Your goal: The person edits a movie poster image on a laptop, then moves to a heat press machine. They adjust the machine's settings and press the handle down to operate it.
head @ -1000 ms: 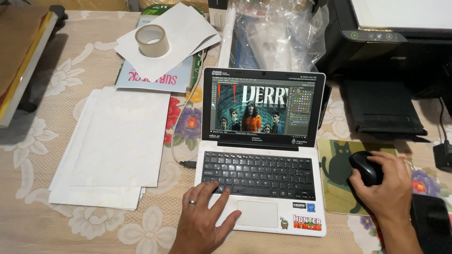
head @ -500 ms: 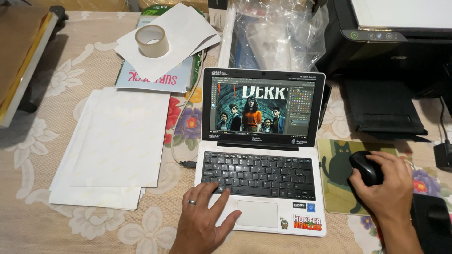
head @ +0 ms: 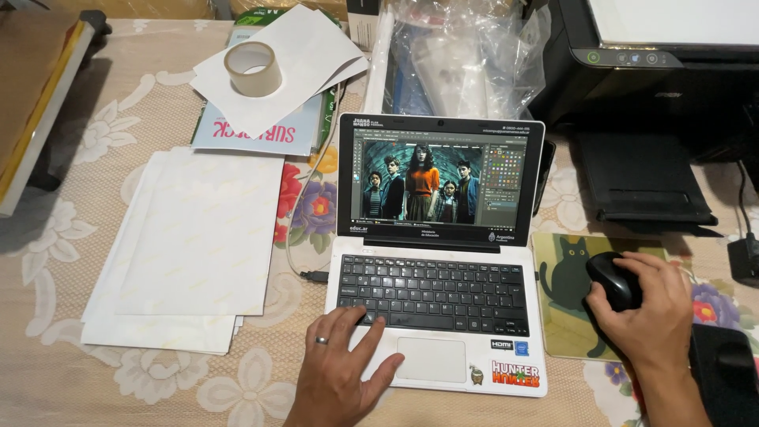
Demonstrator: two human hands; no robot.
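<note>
A small white laptop (head: 443, 360) sits open in front of me, its screen (head: 439, 186) showing an image editor with a picture of several figures. My left hand (head: 340, 372), with a ring on one finger, rests on the palm rest, fingertips on the lower left keys of the black keyboard (head: 435, 291). My right hand (head: 644, 312) cups a black mouse (head: 613, 278) on a green mouse pad with a black cat drawing (head: 565, 304).
A stack of white sheets (head: 186, 249) lies left of the laptop. A tape roll (head: 253, 68) sits on loose papers at the back. A black printer (head: 664, 87) stands at the back right, clear plastic bags (head: 466, 55) beside it. A cable (head: 304, 273) plugs into the laptop's left side.
The picture on the screen has shifted or zoomed: the large white lettering is gone and the figures now fill the canvas. Both hands stay in place.
</note>
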